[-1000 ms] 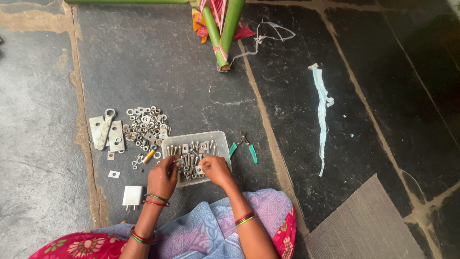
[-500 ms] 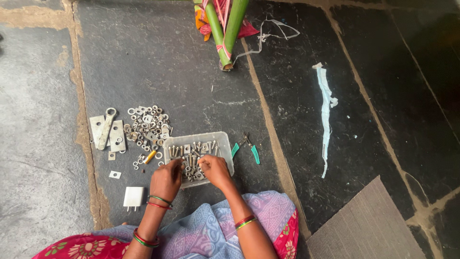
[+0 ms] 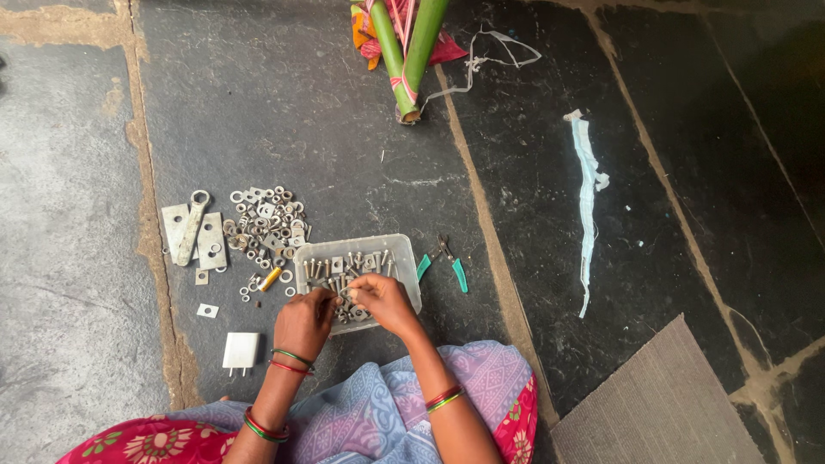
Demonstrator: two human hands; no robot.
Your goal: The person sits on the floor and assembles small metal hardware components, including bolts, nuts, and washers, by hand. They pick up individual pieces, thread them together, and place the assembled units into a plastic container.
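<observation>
Both hands pinch w/ fingertips inside the tub: left hand and right hand meet over the bolts, fingers curled in. What exactly each pinches is too small to tell; looks like one small metal piece betw. them, can't confirm.

Tub is clear plastic, rectangular, on the dark stone floor, just ahead of the person's knees. Bolts fill its bottom, loose, mixed directions.

From the tub:
- 9–10 o'clock, just beside: pile of washers and nuts, spread flat on floor.
- 9 o'clock, touching pile's near edge: small yellow piece.
- Farther at 9 o'clock: flat metal plates w/ a ring-end wrench lying across them.
- 8 o'clock, near left wrist: white charger, prongs toward the person; a small square plate above it.
- 3 o'clock, just beside: pliers, green handles, open in a V.
- 2 o'clock, well apart: pale blue strip lying lengthwise.
- 12 o'clock, well apart: green pole w/ cloth and string around it.
- 4 o'clock, far: grey mat.

Bangles on both wrists, red and green.
</observation>
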